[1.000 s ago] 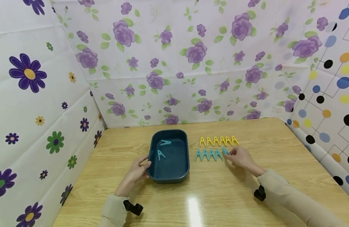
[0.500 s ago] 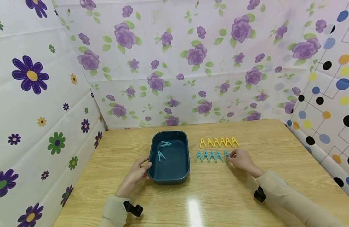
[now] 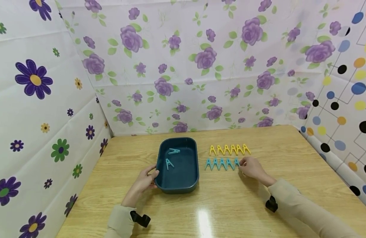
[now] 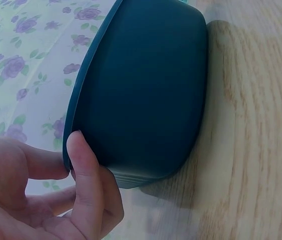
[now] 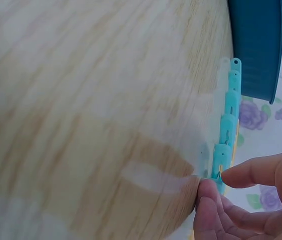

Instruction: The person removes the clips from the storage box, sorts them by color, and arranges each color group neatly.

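My left hand [image 3: 143,180] grips the left rim of a dark teal plastic bin [image 3: 180,175]; in the left wrist view its thumb and fingers pinch the bin's lip [image 4: 80,95]. Two light-blue clothespins lie inside, one [image 3: 174,151] near the far wall, the other [image 3: 169,164] closer to the hand. Right of the bin, several light-blue clothespins [image 3: 222,164] stand side by side in a row, legs toward me. My right hand [image 3: 252,169] pinches the clothespin [image 3: 236,161] at the row's right end, also seen between thumb and finger in the right wrist view.
Just behind the blue row runs a row of several yellow clothespins [image 3: 226,149]. The wooden table [image 3: 171,215] ends at a flower-print cloth [image 3: 183,82] at the back; patterned cloths also hang left and right.
My right hand has straightened the end blue clothespin, first tilted, then upright but apart, and shifted it left against the row. My left hand stays on the bin.
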